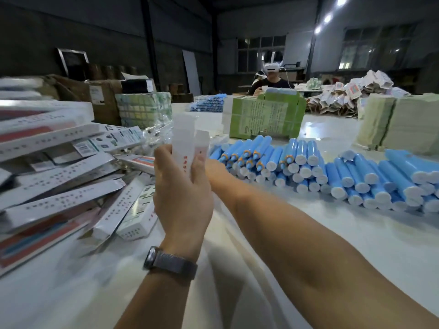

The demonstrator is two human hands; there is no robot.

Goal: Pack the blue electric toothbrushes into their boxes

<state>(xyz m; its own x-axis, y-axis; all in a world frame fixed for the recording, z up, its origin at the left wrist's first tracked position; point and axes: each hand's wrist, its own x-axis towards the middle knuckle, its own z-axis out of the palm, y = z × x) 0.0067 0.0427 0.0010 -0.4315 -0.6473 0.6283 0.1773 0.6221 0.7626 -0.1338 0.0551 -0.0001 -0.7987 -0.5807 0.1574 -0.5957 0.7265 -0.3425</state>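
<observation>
A: Blue electric toothbrushes (308,172), where are they?

B: Stacked lying down in a long pile on the white tabletop (308,233), right of centre, their white end caps mostly facing the viewer. A second, smaller pile of blue toothbrushes (209,103) lies farther back.

A: And the hands?

B: The left hand (180,186), seen from the back with a dark mesh-band watch (169,262) on its wrist, is raised at centre. Its fingers are curled around a white toothbrush box (184,141) held upright, open flap at the top, red print on its side. The right hand (215,169) reaches in behind the left one; most of it is hidden, so I cannot tell whether it grips anything. It sits just left of the near pile.

A: What surrounds them?

B: On the left, a loose heap of long white printed boxes (64,186), some with red and blue panels, blurred. Beyond the near pile stands a green carton (263,117). At far right are bundled stacks of pale green flat cardboard (403,124). Brown cardboard cartons (102,96) sit back left. Across the tabletop a person wearing a white headset (273,67) is seated, in a dim warehouse with ceiling lights.
</observation>
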